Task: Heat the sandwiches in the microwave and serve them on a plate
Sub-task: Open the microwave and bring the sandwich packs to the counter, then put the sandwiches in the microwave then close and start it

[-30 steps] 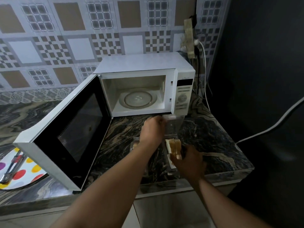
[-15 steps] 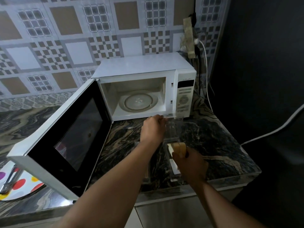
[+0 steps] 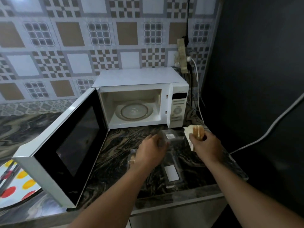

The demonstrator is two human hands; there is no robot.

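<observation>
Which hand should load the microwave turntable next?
Right. The right hand already grips a sandwich near the open microwave; the left hand holds the clear package. The turntable looks bare.

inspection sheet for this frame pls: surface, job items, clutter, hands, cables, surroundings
Surface: dark marbled stone counter, in use.
Job's things: white microwave, door open, bare glass turntable; pale layered sandwich, lifted; clear plastic sandwich pack lying open; polka-dot plate far left.
Clutter: dark tongs on the plate.
Hands: left hand holds the pack's lid; right hand grips the sandwich.
Cables: white cord from wall power strip; grey cable along dark wall.
Surroundings: patterned tile wall.
</observation>
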